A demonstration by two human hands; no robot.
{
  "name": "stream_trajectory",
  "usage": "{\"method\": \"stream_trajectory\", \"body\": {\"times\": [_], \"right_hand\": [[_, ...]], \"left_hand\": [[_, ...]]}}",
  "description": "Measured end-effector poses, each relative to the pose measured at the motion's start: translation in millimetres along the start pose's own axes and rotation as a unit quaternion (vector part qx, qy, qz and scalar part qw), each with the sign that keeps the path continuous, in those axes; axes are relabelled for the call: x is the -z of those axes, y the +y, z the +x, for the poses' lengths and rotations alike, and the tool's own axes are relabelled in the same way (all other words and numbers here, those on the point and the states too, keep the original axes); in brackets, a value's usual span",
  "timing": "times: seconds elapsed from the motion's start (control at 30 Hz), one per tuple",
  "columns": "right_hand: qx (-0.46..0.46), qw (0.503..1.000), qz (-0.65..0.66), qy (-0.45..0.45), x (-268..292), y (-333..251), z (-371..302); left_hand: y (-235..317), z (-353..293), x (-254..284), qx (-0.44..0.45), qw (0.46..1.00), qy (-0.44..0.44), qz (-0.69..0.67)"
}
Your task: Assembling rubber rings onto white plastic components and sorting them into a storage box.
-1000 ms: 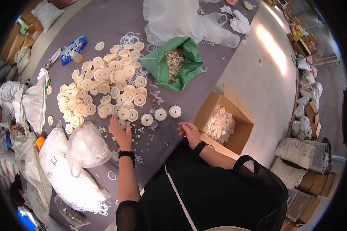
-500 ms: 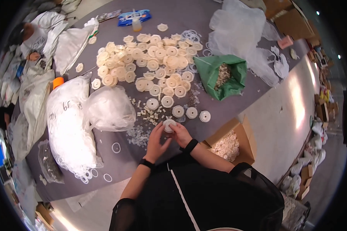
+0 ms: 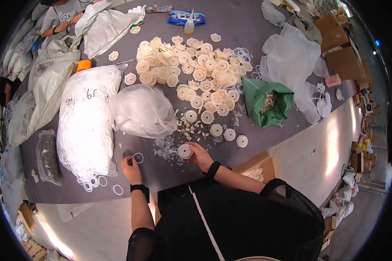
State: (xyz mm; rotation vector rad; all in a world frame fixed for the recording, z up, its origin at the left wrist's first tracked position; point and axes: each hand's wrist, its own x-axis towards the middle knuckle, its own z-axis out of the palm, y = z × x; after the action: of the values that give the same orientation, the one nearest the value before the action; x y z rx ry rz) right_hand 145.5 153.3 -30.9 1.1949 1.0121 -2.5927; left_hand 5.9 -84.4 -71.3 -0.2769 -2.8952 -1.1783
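Observation:
My right hand (image 3: 200, 156) holds a round white plastic cap (image 3: 185, 151) just above the grey table (image 3: 265, 17). My left hand (image 3: 130, 167) rests on the table with its fingertips on a clear plastic ring (image 3: 138, 157). Between the hands lies a scatter of small clear rings (image 3: 164, 148) and small white parts (image 3: 189, 128). Beyond them spreads a large pile of white round caps (image 3: 191, 74).
A green bag of small parts (image 3: 265, 102) lies to the right, and big clear bags of rings (image 3: 85, 122) to the left. A cardboard box of white parts (image 3: 259, 169) sits under the table edge. Another person (image 3: 63, 19) works at the far left corner.
My hands were together on a cap; now the left hand has moved left onto a clear ring while the right keeps the cap. The view has shifted.

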Motion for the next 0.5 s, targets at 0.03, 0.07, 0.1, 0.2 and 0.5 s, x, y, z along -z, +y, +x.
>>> {"method": "stream_trajectory", "body": {"times": [0.03, 0.07, 0.1, 0.2, 0.5], "right_hand": [[0.004, 0.999, -0.034, -0.001, -1.5, -2.4, -0.3], [0.008, 0.998, -0.068, -0.002, -2.8, -4.0, -0.5], [0.011, 0.998, -0.068, 0.003, -2.8, -3.9, -1.6], [0.013, 0.997, -0.069, -0.026, -7.5, 2.9, 0.4], [0.003, 0.995, 0.081, -0.055, -8.7, 1.8, -8.5]], "left_hand": [[6.5, -1.1, 1.6, 0.036, 0.998, 0.020, -0.057], [13.7, -2.7, 3.2, 0.072, 0.990, 0.040, -0.113], [29.3, -4.5, 5.0, 0.070, 0.990, 0.035, -0.117], [76.2, -13.2, 8.4, 0.061, 0.976, 0.017, -0.206], [136.4, -43.1, -13.6, -0.223, 0.951, -0.141, -0.162]]}}
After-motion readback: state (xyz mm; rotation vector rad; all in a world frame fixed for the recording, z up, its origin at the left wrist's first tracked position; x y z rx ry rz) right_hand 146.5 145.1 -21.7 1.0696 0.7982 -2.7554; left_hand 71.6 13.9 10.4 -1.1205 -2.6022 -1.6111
